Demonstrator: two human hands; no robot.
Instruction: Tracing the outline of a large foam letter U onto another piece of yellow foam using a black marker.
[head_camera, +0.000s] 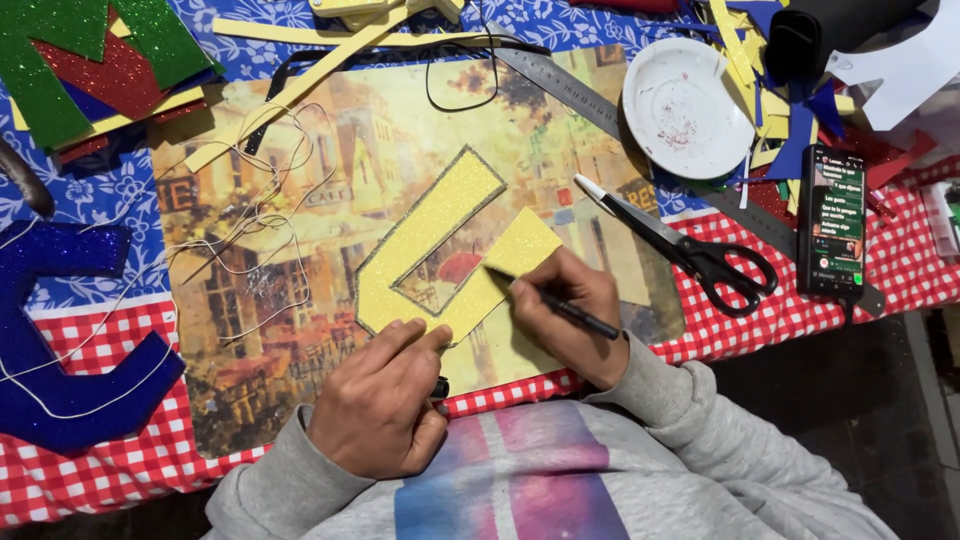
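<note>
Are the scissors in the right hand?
No, the right hand holds a black pen; the scissors lie apart on the mat.

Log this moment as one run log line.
left hand: pressing yellow glitter letter flat | right hand: pen tip on letter edge | scissors: open, idle

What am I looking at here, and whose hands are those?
It is one picture, taken by a camera worn on a person's head and looking down at their own two hands. No machine is here. The right hand holds a black pen with its tip on a yellow glittery letter. The left hand presses that letter flat against a picture mat. The mat lies on a checked tablecloth. Nearby lie scissors, a metal ruler, a white plate, a phone, white string and a blue glittery letter.
</note>
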